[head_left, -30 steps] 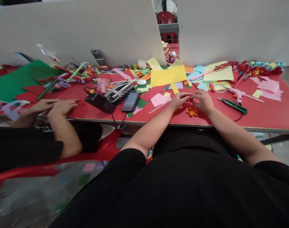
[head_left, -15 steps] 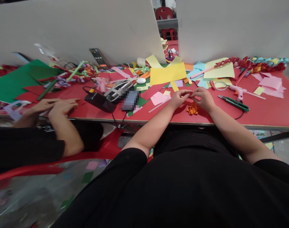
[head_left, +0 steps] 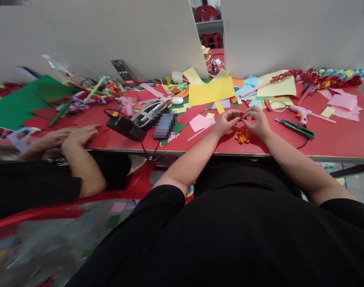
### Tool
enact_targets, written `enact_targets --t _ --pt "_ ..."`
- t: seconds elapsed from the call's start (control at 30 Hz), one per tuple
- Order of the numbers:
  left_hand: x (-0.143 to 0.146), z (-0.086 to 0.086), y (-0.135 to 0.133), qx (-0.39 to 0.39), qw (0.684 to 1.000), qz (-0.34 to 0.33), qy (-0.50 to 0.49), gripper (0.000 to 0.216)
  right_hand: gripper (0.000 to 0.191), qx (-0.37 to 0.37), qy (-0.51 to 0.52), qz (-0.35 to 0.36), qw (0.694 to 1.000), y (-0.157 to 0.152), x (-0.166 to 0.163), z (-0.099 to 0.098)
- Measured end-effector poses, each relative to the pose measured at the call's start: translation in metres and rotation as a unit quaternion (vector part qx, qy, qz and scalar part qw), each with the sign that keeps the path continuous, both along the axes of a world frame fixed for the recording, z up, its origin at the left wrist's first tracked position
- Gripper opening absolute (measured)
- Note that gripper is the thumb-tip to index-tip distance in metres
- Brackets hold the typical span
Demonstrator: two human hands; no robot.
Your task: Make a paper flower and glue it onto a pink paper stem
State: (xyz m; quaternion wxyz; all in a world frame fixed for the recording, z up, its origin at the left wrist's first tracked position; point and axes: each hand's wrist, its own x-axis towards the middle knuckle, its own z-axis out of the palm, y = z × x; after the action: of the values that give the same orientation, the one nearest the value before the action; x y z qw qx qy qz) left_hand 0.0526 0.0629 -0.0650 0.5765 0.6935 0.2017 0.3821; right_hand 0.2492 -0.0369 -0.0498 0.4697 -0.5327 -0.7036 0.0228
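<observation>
My left hand (head_left: 226, 121) and my right hand (head_left: 256, 120) meet over the red table (head_left: 334, 139), fingertips pinched together on a small red paper piece (head_left: 241, 118) held between them. Both hands are closed in a pinch. An orange folded paper flower (head_left: 242, 136) lies on the table just below and between my wrists. A pink paper piece (head_left: 200, 122) and a thin pale stick (head_left: 196, 134) lie left of my left hand.
A green utility knife (head_left: 294, 128), pink glue gun (head_left: 300, 113) and tape roll (head_left: 277, 106) lie to the right. Yellow sheet (head_left: 211, 91), black devices with cables (head_left: 140, 121) and paper chains (head_left: 325, 77) crowd the table. Another person's hands (head_left: 71, 135) rest at left.
My hands have lifted slightly off the table and the fingers have curled more tightly round the red piece. The view has shifted a little; the other person's hands barely moved.
</observation>
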Motion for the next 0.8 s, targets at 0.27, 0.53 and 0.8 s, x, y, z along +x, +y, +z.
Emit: enact_targets --t 0.27,0.53,0.8 --pt "0.003 -0.004 0.003 0.002 1.000 -0.013 -0.013 0.038 0.021 -0.024 0.099 -0.004 0.995 0.009 0.004 -0.010" --pt "0.003 -0.005 0.003 0.034 0.999 -0.011 -0.005 0.042 0.038 -0.072 0.216 0.025 0.974 0.014 0.004 -0.017" --pt "0.003 -0.007 0.004 0.033 0.999 -0.006 -0.012 0.045 0.048 -0.086 0.239 0.046 0.966 0.018 0.008 -0.021"
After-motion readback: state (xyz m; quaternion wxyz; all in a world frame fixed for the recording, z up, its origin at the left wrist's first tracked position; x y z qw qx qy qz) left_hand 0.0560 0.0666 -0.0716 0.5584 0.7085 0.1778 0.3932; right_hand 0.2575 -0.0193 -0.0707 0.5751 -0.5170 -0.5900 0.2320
